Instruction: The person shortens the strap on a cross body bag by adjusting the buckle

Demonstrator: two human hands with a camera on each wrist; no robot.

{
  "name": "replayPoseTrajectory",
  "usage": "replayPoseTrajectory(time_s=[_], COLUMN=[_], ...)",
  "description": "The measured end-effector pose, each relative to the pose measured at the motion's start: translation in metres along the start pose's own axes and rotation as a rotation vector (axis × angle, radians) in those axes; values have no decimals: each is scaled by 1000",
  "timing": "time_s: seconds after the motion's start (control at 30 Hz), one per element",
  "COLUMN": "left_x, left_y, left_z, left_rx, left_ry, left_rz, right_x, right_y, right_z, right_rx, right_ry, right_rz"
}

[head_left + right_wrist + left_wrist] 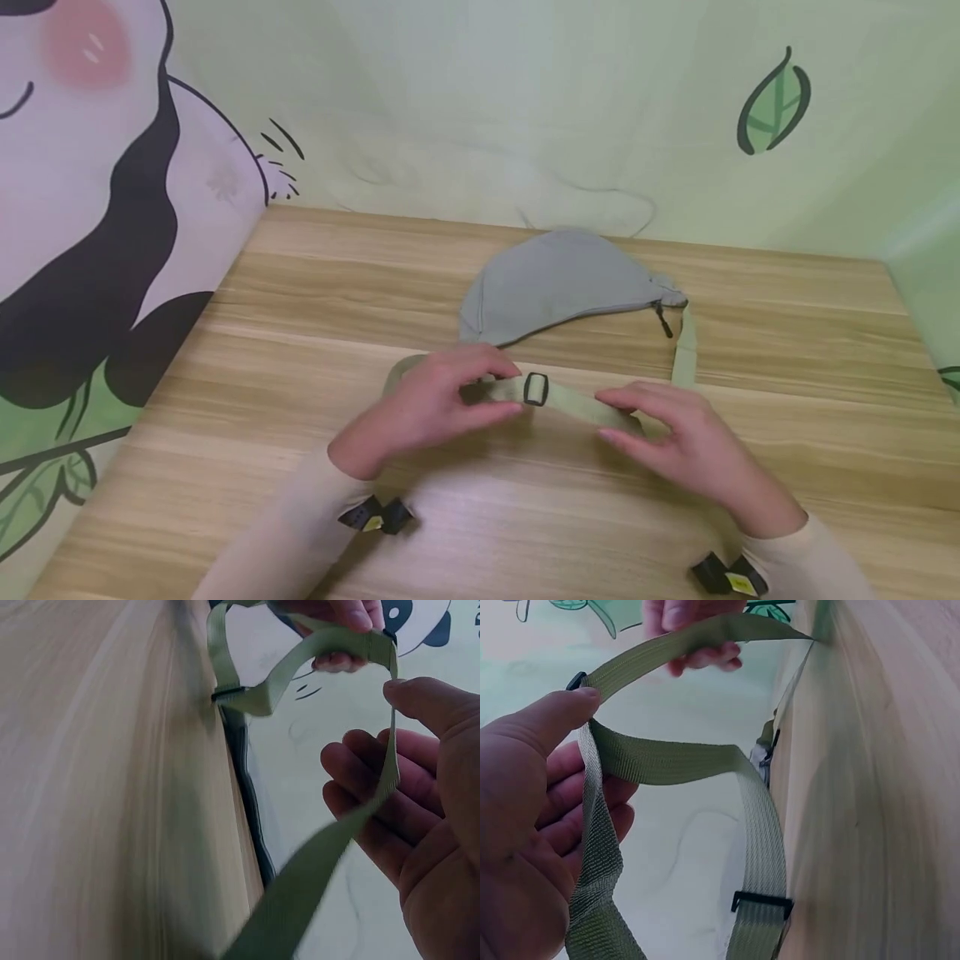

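Observation:
A grey crescent-shaped waist bag lies on the wooden table, its light green webbing strap raised in front of it. My left hand pinches this strap just left of a black slider buckle. To the right of the buckle, my right hand holds the strap between thumb and fingers, with a short stretch running between the hands. In the left wrist view, the webbing hangs in a loop below the left hand, and a second black buckle sits on it, close to the table.
A dark zipper pull hangs at the bag's right end, where the strap runs down onto the table. Behind the table stands a pale green wall with a printed panda and leaves.

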State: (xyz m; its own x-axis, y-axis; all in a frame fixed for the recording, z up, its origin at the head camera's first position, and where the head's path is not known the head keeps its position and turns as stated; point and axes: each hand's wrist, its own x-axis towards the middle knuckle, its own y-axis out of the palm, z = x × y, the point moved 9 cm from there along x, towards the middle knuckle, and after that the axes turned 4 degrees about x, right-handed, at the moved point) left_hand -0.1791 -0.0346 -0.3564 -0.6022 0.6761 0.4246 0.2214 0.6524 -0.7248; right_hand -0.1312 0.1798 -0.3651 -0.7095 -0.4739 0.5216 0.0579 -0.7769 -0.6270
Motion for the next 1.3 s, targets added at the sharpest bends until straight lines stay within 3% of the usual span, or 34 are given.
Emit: replayPoseTrajectory(time_s=[0.2, 0.33, 0.6, 0.8, 1.0, 1.17, 1.3], left_x=[-1, -1, -2, -2, -4, -3, -1], left_y=[-5, -4, 7, 7, 6, 7, 8], left_z=[4, 7, 17, 14, 15, 16, 16], left_rx=[-23, -42, -135, -179, -189, -253, -316], left_ry=[-27, -36, -132, -105, -124, -141, -125], left_rz=[1, 5, 56, 45, 35, 24, 16], right_x=[-6, -6, -6, -7, -7, -6, -3], right_y=[-1, 2, 1, 2, -4, -9, -12], right_z=[3, 2, 2, 2, 3, 7, 14], right_rx=[-22, -45, -48, -33, 27, 78, 35], right_ry=[-59, -49, -35, -17, -6, -55, -123], right_rz=[-5, -2, -17, -8, -53, -98, -120])
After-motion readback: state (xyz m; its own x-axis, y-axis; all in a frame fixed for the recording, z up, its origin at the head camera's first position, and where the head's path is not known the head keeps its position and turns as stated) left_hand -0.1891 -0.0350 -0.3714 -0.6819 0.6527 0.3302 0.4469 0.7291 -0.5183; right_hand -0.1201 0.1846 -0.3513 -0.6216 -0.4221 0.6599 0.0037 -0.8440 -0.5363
